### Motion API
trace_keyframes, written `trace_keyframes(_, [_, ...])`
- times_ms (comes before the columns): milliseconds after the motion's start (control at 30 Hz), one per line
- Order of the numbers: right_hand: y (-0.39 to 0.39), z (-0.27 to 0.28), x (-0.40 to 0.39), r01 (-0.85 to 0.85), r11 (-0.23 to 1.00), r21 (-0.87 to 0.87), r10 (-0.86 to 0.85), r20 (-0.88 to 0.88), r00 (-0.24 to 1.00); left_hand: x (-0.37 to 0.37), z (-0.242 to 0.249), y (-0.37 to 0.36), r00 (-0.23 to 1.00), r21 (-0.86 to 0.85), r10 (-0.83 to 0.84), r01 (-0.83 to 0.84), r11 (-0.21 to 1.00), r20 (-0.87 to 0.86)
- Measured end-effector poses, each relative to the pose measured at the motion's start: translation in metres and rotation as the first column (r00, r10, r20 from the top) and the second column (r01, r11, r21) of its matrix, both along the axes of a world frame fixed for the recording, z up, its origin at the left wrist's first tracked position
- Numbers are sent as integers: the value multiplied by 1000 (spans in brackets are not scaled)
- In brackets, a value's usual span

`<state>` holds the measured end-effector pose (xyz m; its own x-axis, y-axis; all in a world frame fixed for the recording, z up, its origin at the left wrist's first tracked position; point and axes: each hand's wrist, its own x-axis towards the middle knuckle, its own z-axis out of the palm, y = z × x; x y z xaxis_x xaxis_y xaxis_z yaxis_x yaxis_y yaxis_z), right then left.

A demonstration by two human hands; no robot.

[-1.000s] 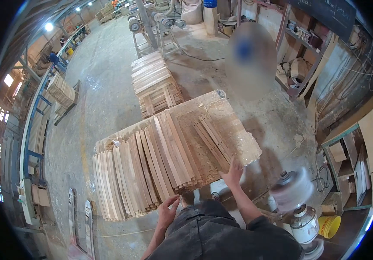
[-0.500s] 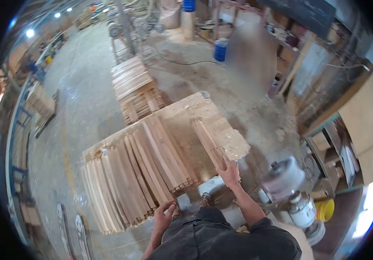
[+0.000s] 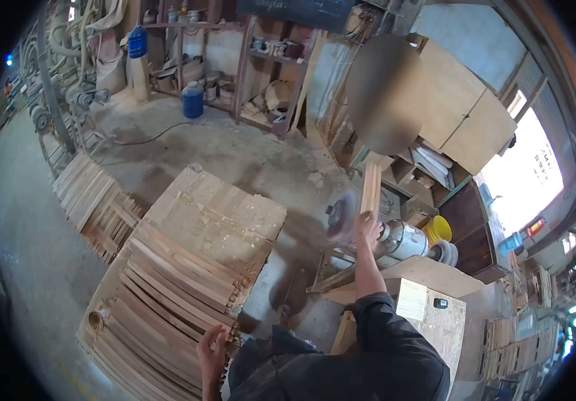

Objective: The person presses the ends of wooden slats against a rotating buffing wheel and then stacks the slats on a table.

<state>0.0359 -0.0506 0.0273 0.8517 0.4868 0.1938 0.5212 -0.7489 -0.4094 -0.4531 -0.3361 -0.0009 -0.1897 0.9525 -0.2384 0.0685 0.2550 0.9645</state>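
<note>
My right hand point(image 3: 367, 229) is closed around the lower end of a small bundle of wooden slats point(image 3: 371, 187), held up and tilted away from me. That bundle is beside a motor-driven sanding wheel point(image 3: 343, 217), whose outline is blurred, and over the grey motor body point(image 3: 405, 242). My left hand point(image 3: 213, 346) hovers by the near ends of a row of wooden slats point(image 3: 167, 301), fingers loosely bent and apart with nothing visible in them. The slats lie side by side on a wooden worktable point(image 3: 217, 214).
Another stack of slats point(image 3: 94, 194) stands beyond the table on the left. A yellow bucket point(image 3: 439, 229) sits behind the motor. To my right is a board with a paper sheet point(image 3: 411, 300) and a small black object point(image 3: 440, 303). A blue drum point(image 3: 193, 101) stands near the shelves.
My view has swung right. My right hand has lifted the slat bundle off the table and carried it right, to the wheel. My left hand stays by the slat ends.
</note>
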Motion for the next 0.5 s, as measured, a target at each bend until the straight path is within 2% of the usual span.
trace_keyframes(33, [-5,2,-1,54,995,-83,-58,-44,997,-2,3,0,999,-13,-17,17,1000,30])
trace_keyframes(67, [-7,3,-2,67,995,-76,-70,-44,997,-4,5,1,998,-31,-33,35,999,54])
trace_keyframes(133, [-11,-1,-7,47,986,-162,-63,-96,993,-6,9,2,997,-21,-72,73,997,13])
trace_keyframes(167, [-5,-11,-1,-15,1000,-15,15,-9,1000,-6,12,3,995,-12,-94,94,996,-25])
trace_keyframes(267, [10,-18,1,36,999,-21,-36,21,999,-8,15,1,994,29,-111,111,993,-3])
trace_keyframes(367, [3,-21,-8,59,996,-67,-62,-49,997,-6,20,3,994,-9,-106,106,994,-7])
trace_keyframes(500, [0,-31,7,31,999,-33,-33,-63,997,11,19,11,992,-7,-124,124,992,-36])
